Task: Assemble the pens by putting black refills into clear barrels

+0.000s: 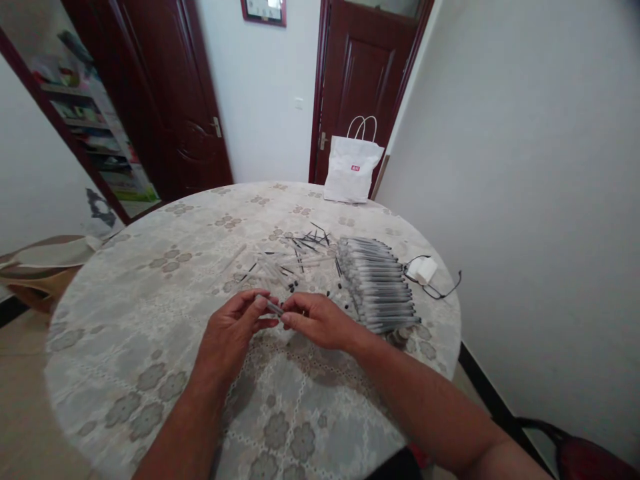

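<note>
Between my two hands is a slim grey pen (270,305), tilted slightly down to the right. My left hand (239,319) pinches its left end, and the fingertips of my right hand (317,319) close on its right end. Just beyond my hands lie loose clear pen barrels (273,269), dark thin refills (310,240) and several small black caps or plugs (293,285). To the right of them is a thick stacked row of grey pens (377,283), their dark ends pointing right. My fingers partly cover the pen.
The round table (150,320) has a flowered cloth. A white paper bag (353,168) stands at its far edge. Eyeglasses (444,293) and a folded white tissue (423,271) lie at the right. Near the pen row sits a small roundish object (399,337). A chair (50,257) is at the left.
</note>
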Demonstrator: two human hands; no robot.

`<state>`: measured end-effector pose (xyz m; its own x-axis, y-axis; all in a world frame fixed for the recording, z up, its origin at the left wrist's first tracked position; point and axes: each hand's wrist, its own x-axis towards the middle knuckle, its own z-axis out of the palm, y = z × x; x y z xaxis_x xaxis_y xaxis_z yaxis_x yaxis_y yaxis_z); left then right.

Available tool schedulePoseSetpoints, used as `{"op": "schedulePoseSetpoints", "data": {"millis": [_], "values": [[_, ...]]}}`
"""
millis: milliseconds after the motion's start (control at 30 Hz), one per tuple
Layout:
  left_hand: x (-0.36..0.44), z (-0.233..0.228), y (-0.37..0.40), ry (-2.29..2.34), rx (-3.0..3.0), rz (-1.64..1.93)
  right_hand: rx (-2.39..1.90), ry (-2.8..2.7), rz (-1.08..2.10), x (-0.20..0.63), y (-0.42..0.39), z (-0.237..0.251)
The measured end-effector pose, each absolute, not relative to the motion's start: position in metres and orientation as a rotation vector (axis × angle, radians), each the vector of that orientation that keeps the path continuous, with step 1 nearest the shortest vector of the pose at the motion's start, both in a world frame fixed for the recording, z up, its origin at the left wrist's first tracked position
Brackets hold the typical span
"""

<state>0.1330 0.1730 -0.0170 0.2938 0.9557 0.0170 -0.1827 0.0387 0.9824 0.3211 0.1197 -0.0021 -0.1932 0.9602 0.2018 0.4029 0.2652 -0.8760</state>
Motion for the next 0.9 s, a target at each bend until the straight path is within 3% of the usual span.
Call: {"op": "schedulePoseSetpoints", "data": {"millis": [233, 500, 733, 900], "values": [[0.131, -0.016, 0.174, 0.975, 1.258, 1.054, -1.374, -2.221, 0.193, 0.371, 0.112, 0.033], [0.113, -0.010, 0.186, 1.204, 1.198, 1.335, -1.938, -1.814, -0.438, 0.481, 0.106, 0.043], [0.094, -0.004, 0.194, 1.410, 1.342, 1.367, -2.210, -1.686, -0.515, 0.503, 0.112, 0.015], [0.077, -0.006, 0.203, 1.700, 1.641, 1.193, -2.240, -1.641, -0.500, 0.505, 0.115, 0.008]]}}
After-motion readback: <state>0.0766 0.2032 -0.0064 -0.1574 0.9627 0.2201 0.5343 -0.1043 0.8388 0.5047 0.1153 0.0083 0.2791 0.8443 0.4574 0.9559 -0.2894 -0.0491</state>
